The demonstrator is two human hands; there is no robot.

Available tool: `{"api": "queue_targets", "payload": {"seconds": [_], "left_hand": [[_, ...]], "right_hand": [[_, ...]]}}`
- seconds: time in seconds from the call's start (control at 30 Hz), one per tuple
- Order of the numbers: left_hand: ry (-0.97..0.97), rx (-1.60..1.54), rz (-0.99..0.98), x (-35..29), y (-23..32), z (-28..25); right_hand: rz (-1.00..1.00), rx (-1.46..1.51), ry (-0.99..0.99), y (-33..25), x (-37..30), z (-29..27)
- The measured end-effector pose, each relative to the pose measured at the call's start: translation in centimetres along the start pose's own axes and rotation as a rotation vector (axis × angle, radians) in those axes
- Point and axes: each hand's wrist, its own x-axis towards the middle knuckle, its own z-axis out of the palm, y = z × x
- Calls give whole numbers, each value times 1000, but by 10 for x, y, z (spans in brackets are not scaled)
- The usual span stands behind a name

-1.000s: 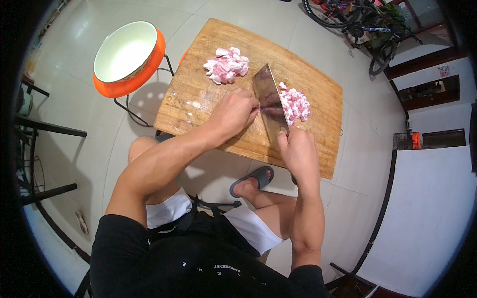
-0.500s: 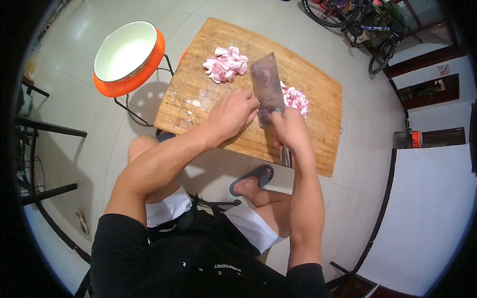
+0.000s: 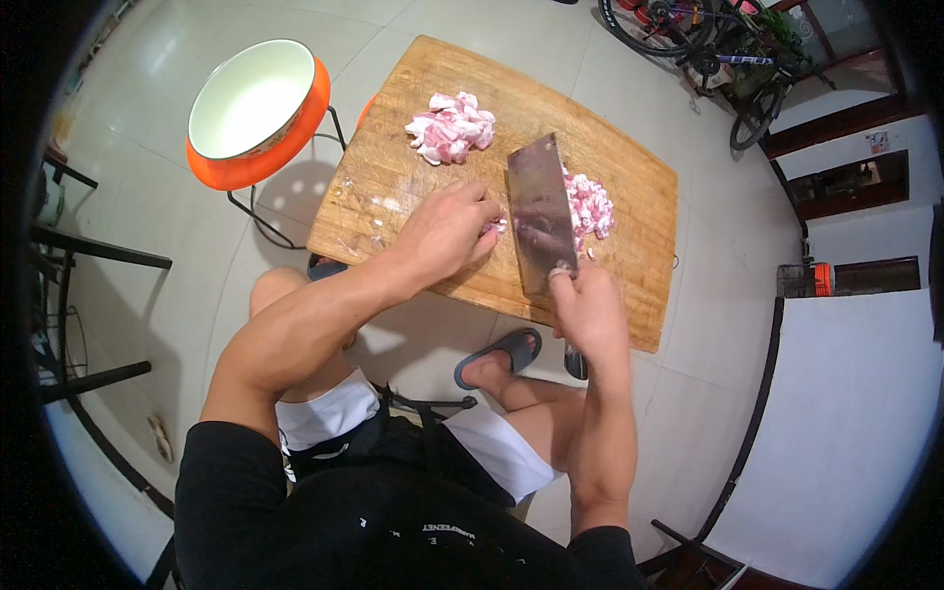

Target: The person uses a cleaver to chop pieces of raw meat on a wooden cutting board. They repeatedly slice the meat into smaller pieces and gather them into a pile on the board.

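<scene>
My right hand (image 3: 590, 307) grips a cleaver (image 3: 541, 202) by its handle, which sticks out past the near edge of a wooden board (image 3: 374, 138). The broad grey blade stands over the middle of the board, beside a heap of finely diced meat (image 3: 592, 205) that it partly covers. Left of the blade, a gap away, my left hand (image 3: 450, 231) rests with curled fingers on a small piece of pink meat (image 3: 497, 226). Farther off lies a pile of larger pink-and-white meat chunks (image 3: 452, 128), touched by neither hand.
A white-lined bowl (image 3: 251, 103) sits in an orange basin (image 3: 236, 169) on a black-legged stand left of the board. Bicycles (image 3: 688, 49) stand at the far right. My knees and a grey slipper (image 3: 516, 354) are below the board's near edge.
The cleaver has come nearer to me and to the right, away from my left fingers. The meat piece at those fingertips now shows more. My left hand has barely shifted.
</scene>
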Motion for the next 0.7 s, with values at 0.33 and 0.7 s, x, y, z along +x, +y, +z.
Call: {"api": "queue_targets", "payload": {"seconds": [0.33, 0.7], "left_hand": [[41, 59, -19, 2, 1, 14], [41, 10, -48, 9, 1, 17]], "right_hand": [[-32, -182, 8, -16, -13, 15], [-15, -180, -73, -30, 30, 15]]}}
